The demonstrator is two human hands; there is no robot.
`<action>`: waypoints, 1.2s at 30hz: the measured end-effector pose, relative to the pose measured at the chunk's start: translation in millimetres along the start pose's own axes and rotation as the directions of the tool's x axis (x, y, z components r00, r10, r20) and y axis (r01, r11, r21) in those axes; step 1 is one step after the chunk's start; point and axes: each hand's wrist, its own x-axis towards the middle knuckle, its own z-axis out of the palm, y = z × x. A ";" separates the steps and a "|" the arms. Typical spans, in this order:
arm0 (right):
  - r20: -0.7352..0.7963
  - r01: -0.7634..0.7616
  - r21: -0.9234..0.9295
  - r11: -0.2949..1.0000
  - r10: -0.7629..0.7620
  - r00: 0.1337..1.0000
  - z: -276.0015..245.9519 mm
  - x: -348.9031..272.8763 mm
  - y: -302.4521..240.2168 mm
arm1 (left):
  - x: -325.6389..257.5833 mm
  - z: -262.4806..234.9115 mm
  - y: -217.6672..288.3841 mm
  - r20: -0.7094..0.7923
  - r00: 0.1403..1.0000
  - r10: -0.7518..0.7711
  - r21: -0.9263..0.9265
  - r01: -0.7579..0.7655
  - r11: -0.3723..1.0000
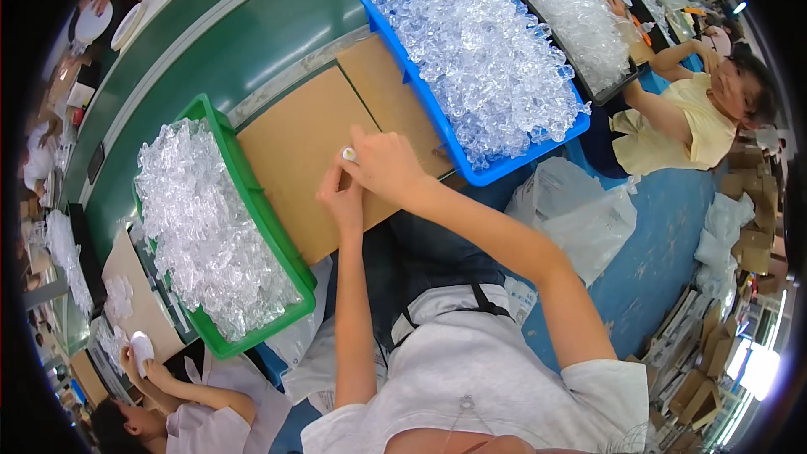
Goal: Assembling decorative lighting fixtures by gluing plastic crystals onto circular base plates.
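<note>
Over the cardboard sheet (305, 130), my two hands meet at their fingertips. My right hand (388, 166) is closed in a pinch at a small round white piece (348, 154) with a yellowish centre. Just below it, my left hand (342, 202) has its thumb and fingers pressed together, close against the right fingertips. Whatever lies between the left fingers is too small or hidden to name. To the left is a green bin (298, 273) heaped with clear plastic pieces (206, 219). A blue bin (496, 175) on the right is piled with clear plastic pieces (479, 55).
Behind the bins runs a green conveyor belt (277, 25). A black tray (607, 94) of clear parts stands beyond the blue bin. Co-workers sit to the right (685, 122) and lower left (206, 416). A plastic bag (580, 214) hangs beside my right arm.
</note>
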 end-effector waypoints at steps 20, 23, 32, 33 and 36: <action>-0.289 -0.097 0.066 0.993 0.112 0.951 40.9 -21.7 -15.7 | -1.6 -6.8 -10.1 0.025 1.000 0.013 -0.122 -0.010 0.993; -0.484 0.067 0.168 0.984 0.023 0.875 26.7 -63.8 -14.5 | 0.5 -3.6 -8.6 0.151 0.988 -0.018 -0.344 0.069 0.936; -0.340 -0.502 0.635 0.587 0.796 0.500 59.1 -335.5 101.7 | 20.2 -10.3 -10.9 0.097 0.988 0.117 0.067 -0.124 0.990; -0.390 -0.580 0.590 0.562 0.827 0.404 70.0 -373.3 116.7 | 22.3 -12.8 -10.3 0.122 0.984 0.131 0.097 -0.143 0.985; -0.406 -0.711 0.604 0.360 0.907 0.114 105.2 -476.4 136.8 | 10.3 -1.8 -3.4 0.172 0.979 0.106 0.097 -0.124 0.988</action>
